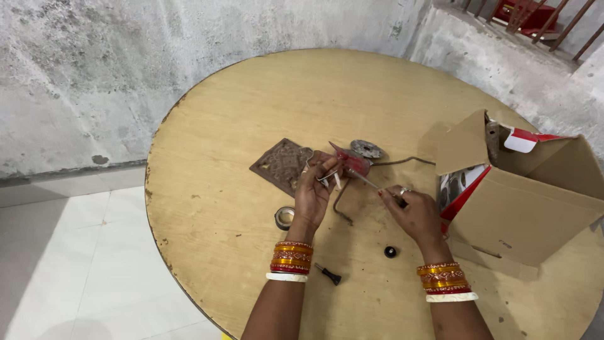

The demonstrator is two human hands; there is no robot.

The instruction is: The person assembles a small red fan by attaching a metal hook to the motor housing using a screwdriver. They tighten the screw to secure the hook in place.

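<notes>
My left hand grips a small red part with wires hanging from it, held just above the round wooden table. In my right hand is a thin screwdriver whose tip points at the red part. A brown patterned metal plate lies under and behind my left hand. A grey round disc rests just beyond the red part, with a dark cord leading right from it.
An open cardboard box with red and white contents stands at the right. On the table lie a tape roll, a small black knob and a short black-handled tool. Concrete walls stand behind; a tiled floor lies to the left.
</notes>
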